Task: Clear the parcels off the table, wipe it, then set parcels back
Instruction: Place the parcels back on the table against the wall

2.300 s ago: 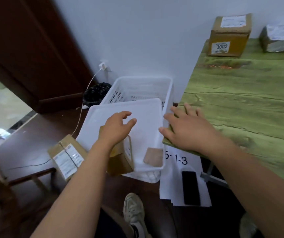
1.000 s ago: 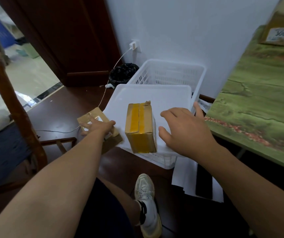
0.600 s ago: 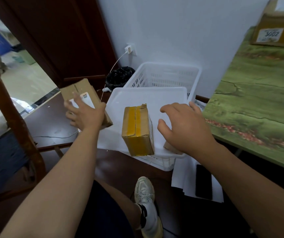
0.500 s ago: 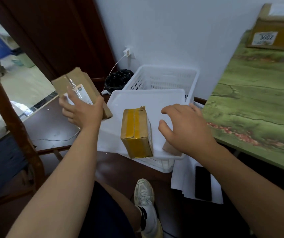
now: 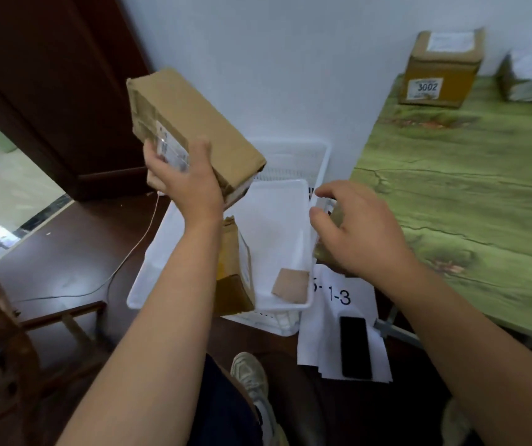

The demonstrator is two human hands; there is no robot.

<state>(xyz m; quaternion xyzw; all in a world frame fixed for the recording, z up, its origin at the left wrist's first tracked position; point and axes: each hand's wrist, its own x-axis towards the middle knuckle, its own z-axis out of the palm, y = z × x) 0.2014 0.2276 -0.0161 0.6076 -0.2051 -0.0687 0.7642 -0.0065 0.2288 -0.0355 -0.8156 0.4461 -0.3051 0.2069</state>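
A: Entry, head view. Left hand grips a long brown cardboard parcel with a white shipping label, thumb over the top face, fingers under the labelled end. It is held tilted in the air above the white plastic tray, touching nothing else.

B: Right hand?

A: Right hand hovers with loosely curled fingers, holding nothing, at the near left corner of the green wood-grain table.

B: Other parcels?

A: A taped yellow-brown cardboard box stands in the tray, partly behind the left forearm. On the table's far end, against the wall: a brown cardboard box marked 3002 and a grey-wrapped packet beside it.

B: Step in hand?

A: Judgement: either the clearing phase or setting parcels back; I cannot tell which from this alone. The tabletop's near part is bare.

B: Next move calls for?

A: Likely a firm one-handed carry sideways, levelling the parcel before it is set down, with the free hand ready to steady the far end.
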